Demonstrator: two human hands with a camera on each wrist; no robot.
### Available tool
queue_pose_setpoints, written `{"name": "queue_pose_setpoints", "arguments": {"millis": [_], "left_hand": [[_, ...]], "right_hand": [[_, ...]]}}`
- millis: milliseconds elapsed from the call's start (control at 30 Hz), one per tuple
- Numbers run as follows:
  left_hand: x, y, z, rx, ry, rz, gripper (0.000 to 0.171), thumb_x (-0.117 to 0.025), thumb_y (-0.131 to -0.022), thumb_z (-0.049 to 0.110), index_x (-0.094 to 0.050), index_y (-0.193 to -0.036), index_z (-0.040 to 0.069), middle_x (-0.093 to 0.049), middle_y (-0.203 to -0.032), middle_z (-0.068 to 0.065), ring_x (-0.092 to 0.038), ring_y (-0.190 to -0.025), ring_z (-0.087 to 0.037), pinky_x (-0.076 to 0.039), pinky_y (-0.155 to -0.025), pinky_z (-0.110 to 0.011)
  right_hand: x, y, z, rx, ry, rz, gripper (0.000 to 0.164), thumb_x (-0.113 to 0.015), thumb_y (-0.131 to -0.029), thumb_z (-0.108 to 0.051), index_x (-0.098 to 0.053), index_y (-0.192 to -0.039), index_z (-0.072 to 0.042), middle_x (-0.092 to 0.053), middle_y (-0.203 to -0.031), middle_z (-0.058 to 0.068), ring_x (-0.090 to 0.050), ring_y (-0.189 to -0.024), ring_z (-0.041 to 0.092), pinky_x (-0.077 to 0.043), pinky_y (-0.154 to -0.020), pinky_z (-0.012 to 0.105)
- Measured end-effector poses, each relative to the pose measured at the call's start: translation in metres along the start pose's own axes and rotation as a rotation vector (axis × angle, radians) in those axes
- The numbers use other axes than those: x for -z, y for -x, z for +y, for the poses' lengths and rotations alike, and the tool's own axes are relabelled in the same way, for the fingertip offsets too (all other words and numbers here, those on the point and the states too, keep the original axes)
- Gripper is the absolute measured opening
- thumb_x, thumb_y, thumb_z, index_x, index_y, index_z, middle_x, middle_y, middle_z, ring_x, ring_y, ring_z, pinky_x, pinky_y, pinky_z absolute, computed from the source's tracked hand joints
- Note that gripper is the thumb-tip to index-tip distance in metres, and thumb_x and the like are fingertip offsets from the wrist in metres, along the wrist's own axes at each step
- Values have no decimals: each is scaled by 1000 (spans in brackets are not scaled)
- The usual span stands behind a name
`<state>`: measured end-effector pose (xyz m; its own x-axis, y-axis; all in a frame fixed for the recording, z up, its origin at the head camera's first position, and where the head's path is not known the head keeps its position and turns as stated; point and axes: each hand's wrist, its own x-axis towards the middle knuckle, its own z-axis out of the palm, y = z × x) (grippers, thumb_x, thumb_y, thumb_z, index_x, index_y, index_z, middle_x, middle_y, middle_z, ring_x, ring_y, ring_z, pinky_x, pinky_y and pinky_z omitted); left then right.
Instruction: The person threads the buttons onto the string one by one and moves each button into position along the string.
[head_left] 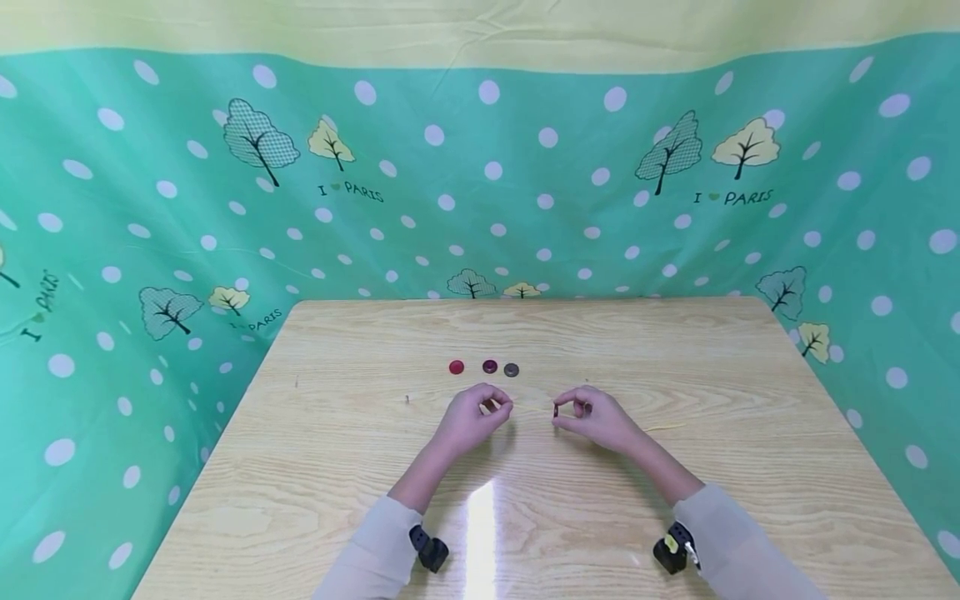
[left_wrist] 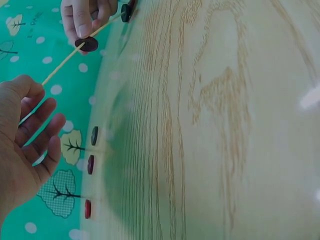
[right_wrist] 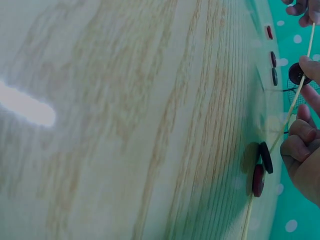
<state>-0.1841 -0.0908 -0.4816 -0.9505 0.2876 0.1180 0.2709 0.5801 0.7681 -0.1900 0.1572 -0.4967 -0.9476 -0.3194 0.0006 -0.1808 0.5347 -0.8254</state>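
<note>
My left hand (head_left: 468,421) pinches one end of a thin yellow cord (left_wrist: 61,65) between thumb and index finger, the other fingers loosely bent. Opposite it, my right hand (head_left: 596,421) holds a dark round button (right_wrist: 296,74) on edge between thumb and index finger. The cord runs taut from the left hand to this button and on past the right hand. Farther along it, a black button (right_wrist: 266,158) and a dark red button (right_wrist: 258,181) hang close together near the tabletop. Beyond the hands lie a red button (head_left: 457,367), a maroon button (head_left: 490,366) and a grey button (head_left: 512,370).
The light wood table (head_left: 315,500) has a bright glare strip at its near side. The cord's tail (head_left: 667,427) lies to the right of the right hand. A green dotted cloth (head_left: 420,192) hangs behind the table and along both sides.
</note>
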Motion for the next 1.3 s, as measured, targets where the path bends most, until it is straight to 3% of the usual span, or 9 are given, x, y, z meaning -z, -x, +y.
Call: {"name": "queue_pose_setpoints", "arguments": {"millis": [333, 867, 1300], "left_hand": [[2, 4, -3, 23, 16, -3, 10, -62, -87, 21, -68, -93, 15, -67, -93, 4, -61, -83, -10, -50, -72, -21], [2, 7, -4, -19, 23, 5, 8, -62, -86, 17, -69, -90, 14, -68, -90, 1, -61, -78, -9, -50, -70, -20], [3, 9, -3, 4, 24, -7, 9, -61, -86, 18, -68, -91, 14, -68, -92, 2, -60, -80, -10, -50, -71, -20]], "right_hand": [[6, 2, 7, -1, 25, 2, 35, -76, -77, -28, -68, -106, -9, -49, -73, 0, -44, -67, 11, -38, -56, 21], [14, 9, 11, -27, 41, -24, 34, -74, -79, -27, -67, -107, -9, -49, -74, 0, -44, -66, 13, -38, -57, 22], [21, 14, 17, -38, 28, -30, 36, -75, -79, -28, -67, -108, -8, -47, -74, 1, -43, -66, 13, -37, -55, 22]]}}
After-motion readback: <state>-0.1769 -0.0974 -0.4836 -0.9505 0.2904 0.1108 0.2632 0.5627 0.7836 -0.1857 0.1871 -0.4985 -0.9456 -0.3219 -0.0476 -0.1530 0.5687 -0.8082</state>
